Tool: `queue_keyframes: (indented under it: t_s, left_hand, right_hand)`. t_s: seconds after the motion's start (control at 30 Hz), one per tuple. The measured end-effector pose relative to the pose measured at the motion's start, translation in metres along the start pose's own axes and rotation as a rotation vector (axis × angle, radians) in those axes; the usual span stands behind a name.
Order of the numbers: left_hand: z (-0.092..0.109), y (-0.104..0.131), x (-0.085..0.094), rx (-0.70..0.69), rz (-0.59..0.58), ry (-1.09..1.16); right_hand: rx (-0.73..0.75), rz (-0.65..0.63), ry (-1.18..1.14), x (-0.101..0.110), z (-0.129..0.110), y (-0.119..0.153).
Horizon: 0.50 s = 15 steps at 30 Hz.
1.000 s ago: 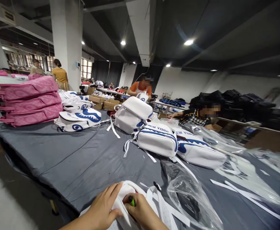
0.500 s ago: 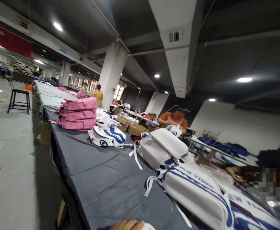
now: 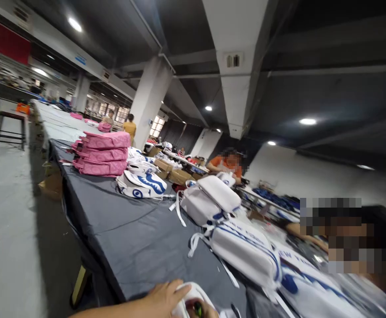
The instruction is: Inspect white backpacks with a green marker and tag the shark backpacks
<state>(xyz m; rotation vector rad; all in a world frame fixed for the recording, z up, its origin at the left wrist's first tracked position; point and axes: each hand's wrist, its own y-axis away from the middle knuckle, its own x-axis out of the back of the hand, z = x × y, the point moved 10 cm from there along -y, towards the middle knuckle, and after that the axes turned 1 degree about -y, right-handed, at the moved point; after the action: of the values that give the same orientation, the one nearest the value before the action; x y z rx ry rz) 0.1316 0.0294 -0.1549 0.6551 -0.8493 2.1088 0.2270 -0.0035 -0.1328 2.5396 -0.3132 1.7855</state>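
At the bottom edge, my left hand (image 3: 164, 297) reaches in from the left, its fingers closed over the rim of a white bag (image 3: 197, 288). The bag lies at the near side of the table and is cut off by the frame. Inside its opening a small yellow-green spot shows, too small to name. A bit of my right hand (image 3: 211, 312) appears at the bag's right side, its fingers mostly hidden. Ahead and to the right are white backpacks (image 3: 245, 249) with blue trim and loose white straps.
The long table has a dark grey cover (image 3: 140, 238). Pink backpacks (image 3: 102, 153) are stacked further along, beside a white bag with a blue toothed print (image 3: 141, 184). One person in orange (image 3: 227, 165) is across the table; another person (image 3: 348, 238) is at the right.
My view has turned slightly right, so the tabletop things appear further left. My left hand and forearm show more, and the white bag's rim has come into sight.
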Motion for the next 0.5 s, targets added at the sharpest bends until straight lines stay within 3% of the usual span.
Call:
queue_keyframes:
  t_s: [0.1,0.2,0.33,0.5]
  left_hand:
    - [-0.015,0.001,-0.038,-0.008,-0.113,0.010]
    - [-0.036,-0.001,-0.060,-0.037,-0.100,-0.047]
    - [-0.051,-0.003,-0.061,-0.177,-0.033,-0.127]
    - [-0.051,0.001,-0.054,-0.247,0.018,-0.214]
  right_hand:
    - [-0.162,-0.031,-0.019,-0.020,0.017,0.000]
    - [-0.263,0.007,-0.082,-0.029,0.034,-0.006]
    - [-0.284,0.020,-0.149,-0.034,0.046,-0.007]
    - [-0.263,0.016,-0.177,-0.041,0.046,0.002]
